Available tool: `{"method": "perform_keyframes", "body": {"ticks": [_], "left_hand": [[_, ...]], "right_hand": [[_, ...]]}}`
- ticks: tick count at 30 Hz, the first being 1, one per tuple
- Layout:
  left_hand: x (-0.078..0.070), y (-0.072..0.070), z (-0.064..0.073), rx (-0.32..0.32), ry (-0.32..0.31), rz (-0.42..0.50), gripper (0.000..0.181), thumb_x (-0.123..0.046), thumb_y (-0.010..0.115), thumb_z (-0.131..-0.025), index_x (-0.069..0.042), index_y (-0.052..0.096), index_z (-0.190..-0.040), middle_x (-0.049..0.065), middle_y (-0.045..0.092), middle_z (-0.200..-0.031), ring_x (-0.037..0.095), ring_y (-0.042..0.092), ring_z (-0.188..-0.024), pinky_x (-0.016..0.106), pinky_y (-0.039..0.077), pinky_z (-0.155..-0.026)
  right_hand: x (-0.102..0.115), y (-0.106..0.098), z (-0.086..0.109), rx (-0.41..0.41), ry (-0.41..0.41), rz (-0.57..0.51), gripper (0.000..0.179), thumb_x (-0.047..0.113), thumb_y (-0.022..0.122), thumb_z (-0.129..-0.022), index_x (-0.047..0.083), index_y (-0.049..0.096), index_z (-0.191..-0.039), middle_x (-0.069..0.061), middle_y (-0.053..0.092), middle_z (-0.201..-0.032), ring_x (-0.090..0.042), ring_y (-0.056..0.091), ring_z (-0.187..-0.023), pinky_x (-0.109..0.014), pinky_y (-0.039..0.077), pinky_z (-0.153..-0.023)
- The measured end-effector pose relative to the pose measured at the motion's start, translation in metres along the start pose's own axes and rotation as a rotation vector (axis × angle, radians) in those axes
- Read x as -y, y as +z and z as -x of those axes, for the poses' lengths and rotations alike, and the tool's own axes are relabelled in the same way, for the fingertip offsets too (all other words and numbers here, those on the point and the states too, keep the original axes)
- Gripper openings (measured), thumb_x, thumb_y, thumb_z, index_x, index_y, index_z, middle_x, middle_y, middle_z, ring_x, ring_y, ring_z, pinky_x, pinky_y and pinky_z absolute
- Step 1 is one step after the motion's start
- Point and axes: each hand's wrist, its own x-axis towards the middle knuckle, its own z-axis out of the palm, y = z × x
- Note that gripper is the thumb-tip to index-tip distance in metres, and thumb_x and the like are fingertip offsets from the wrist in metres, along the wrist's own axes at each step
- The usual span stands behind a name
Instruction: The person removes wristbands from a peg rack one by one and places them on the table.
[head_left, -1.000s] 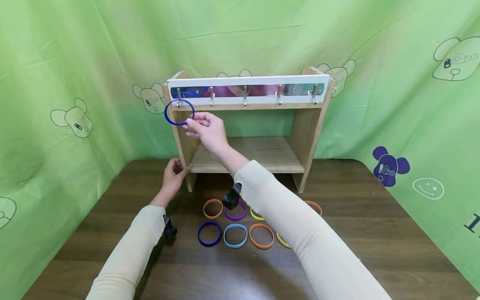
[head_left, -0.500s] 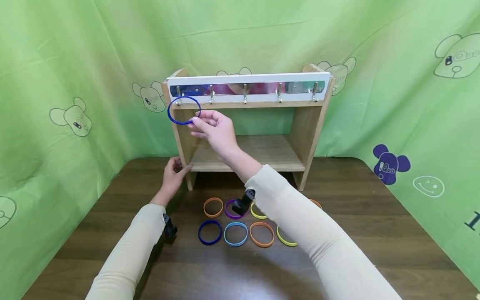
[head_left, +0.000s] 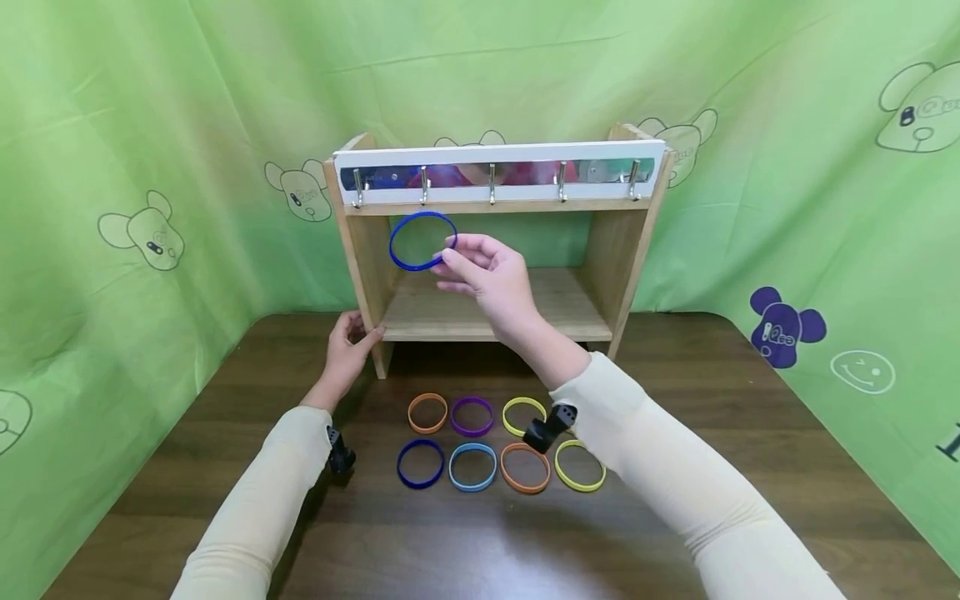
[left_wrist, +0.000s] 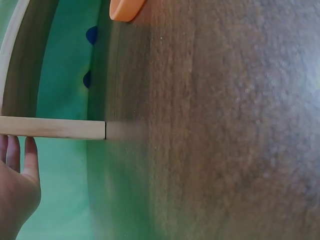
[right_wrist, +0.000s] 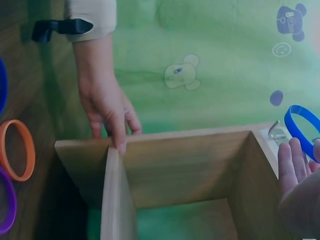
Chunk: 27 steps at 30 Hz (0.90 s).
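Thumb and fingers of my right hand [head_left: 495, 279] pinch a blue silicone wristband [head_left: 408, 267] by its right side. The band hangs in the air before the shelf opening, below the metal hooks [head_left: 423, 185]. In the right wrist view, the blue wristband [right_wrist: 295, 131] overlaps the end of the hook rail. My left hand [head_left: 345, 350] holds the lower left of the wooden shelf unit [head_left: 427, 307]. Its thumb lies on the front edge of the board, its other fingers against the outer face of the side panel [left_wrist: 55, 128].
Wristbands lie on the dark wooden table in two rows: orange [head_left: 427, 432], purple [head_left: 472, 434] and yellow [head_left: 525, 401] behind; dark blue [head_left: 420, 486], light blue [head_left: 472, 488], orange [head_left: 525, 490] and yellow [head_left: 581, 488] in front. A green printed cloth [head_left: 225, 83] hangs behind.
My right hand has moved right and slightly down with the blue wristband, away from the leftmost hook. My left hand stays at the side panel.
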Motion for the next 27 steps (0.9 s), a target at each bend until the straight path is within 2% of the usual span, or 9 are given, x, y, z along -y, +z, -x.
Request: {"method": "perform_keyframes", "body": {"ticks": [4, 6, 7, 11, 13, 14, 16, 20, 27], "left_hand": [[-0.016, 0.001, 0.008, 0.002, 0.002, -0.007, 0.035, 0.005, 0.064, -0.089, 0.014, 0.048, -0.120, 0.027, 0.054, -0.116, 0.025, 0.048, -0.102, 0.020, 0.043, -0.078], [-0.006, 0.000, 0.005, -0.005, 0.013, -0.002, 0.035, 0.003, 0.065, -0.089, 0.012, 0.049, -0.119, 0.024, 0.055, -0.115, 0.021, 0.048, -0.101, 0.022, 0.044, -0.080], [-0.006, -0.001, 0.005, -0.002, 0.006, -0.007, 0.036, 0.002, 0.065, -0.090, 0.012, 0.049, -0.120, 0.024, 0.055, -0.116, 0.021, 0.048, -0.101, 0.024, 0.044, -0.081], [0.015, -0.002, -0.005, -0.001, 0.007, -0.007, 0.039, -0.002, 0.066, -0.091, 0.009, 0.048, -0.123, 0.022, 0.055, -0.119, 0.021, 0.048, -0.104, 0.026, 0.043, -0.084], [0.015, -0.002, -0.006, 0.003, -0.002, -0.006, 0.039, -0.001, 0.066, -0.091, 0.009, 0.048, -0.124, 0.024, 0.054, -0.120, 0.025, 0.047, -0.105, 0.027, 0.043, -0.085], [0.019, -0.002, -0.008, -0.003, 0.008, -0.002, 0.039, -0.001, 0.066, -0.090, 0.009, 0.048, -0.123, 0.023, 0.054, -0.119, 0.024, 0.048, -0.104, 0.027, 0.043, -0.084], [0.018, -0.002, -0.008, -0.013, 0.019, -0.003, 0.038, 0.000, 0.067, -0.089, 0.008, 0.049, -0.122, 0.022, 0.055, -0.117, 0.021, 0.048, -0.102, 0.028, 0.044, -0.084], [0.017, -0.003, -0.008, -0.022, 0.026, -0.013, 0.037, 0.000, 0.066, -0.089, 0.008, 0.049, -0.122, 0.022, 0.055, -0.116, 0.021, 0.049, -0.101, 0.022, 0.044, -0.080], [0.017, -0.002, -0.008, 0.003, 0.002, 0.012, 0.040, -0.001, 0.066, -0.090, 0.008, 0.048, -0.125, 0.024, 0.054, -0.118, 0.029, 0.047, -0.107, 0.018, 0.043, -0.079]], "right_hand": [[0.000, -0.020, 0.011, 0.000, -0.006, 0.028, 0.013, -0.002, 0.062, -0.093, -0.003, 0.061, -0.105, -0.010, 0.070, -0.091, -0.020, 0.070, -0.079, -0.038, 0.057, -0.073], [0.000, -0.032, 0.017, -0.011, -0.006, 0.046, 0.011, -0.001, 0.062, -0.093, -0.001, 0.062, -0.104, -0.008, 0.070, -0.090, -0.020, 0.070, -0.079, -0.038, 0.057, -0.073], [0.000, -0.038, 0.020, -0.018, -0.003, 0.054, 0.011, -0.001, 0.062, -0.093, 0.000, 0.062, -0.104, -0.007, 0.071, -0.090, -0.020, 0.070, -0.079, -0.038, 0.057, -0.072], [0.003, -0.061, 0.032, -0.045, 0.015, 0.063, 0.010, 0.001, 0.062, -0.093, 0.002, 0.062, -0.103, -0.005, 0.071, -0.089, -0.020, 0.070, -0.080, -0.038, 0.057, -0.072], [0.006, -0.071, 0.037, -0.055, 0.023, 0.064, 0.010, 0.002, 0.063, -0.093, 0.004, 0.063, -0.103, -0.005, 0.071, -0.089, -0.019, 0.070, -0.080, -0.037, 0.057, -0.072], [0.007, -0.076, 0.039, -0.057, 0.027, 0.065, 0.009, 0.002, 0.063, -0.093, 0.005, 0.063, -0.102, -0.005, 0.071, -0.089, -0.019, 0.070, -0.080, -0.036, 0.057, -0.072], [0.010, -0.084, 0.042, -0.058, 0.032, 0.072, 0.009, 0.003, 0.063, -0.093, 0.006, 0.064, -0.102, -0.005, 0.071, -0.089, -0.018, 0.070, -0.079, -0.035, 0.057, -0.070], [0.012, -0.099, 0.049, -0.051, 0.052, 0.079, 0.011, 0.005, 0.064, -0.093, 0.006, 0.065, -0.104, -0.006, 0.071, -0.090, -0.019, 0.071, -0.080, -0.035, 0.057, -0.070], [0.011, -0.123, 0.065, -0.026, 0.090, 0.085, 0.011, 0.004, 0.064, -0.094, 0.006, 0.067, -0.104, -0.011, 0.071, -0.091, -0.020, 0.071, -0.081, -0.039, 0.057, -0.071]]}}
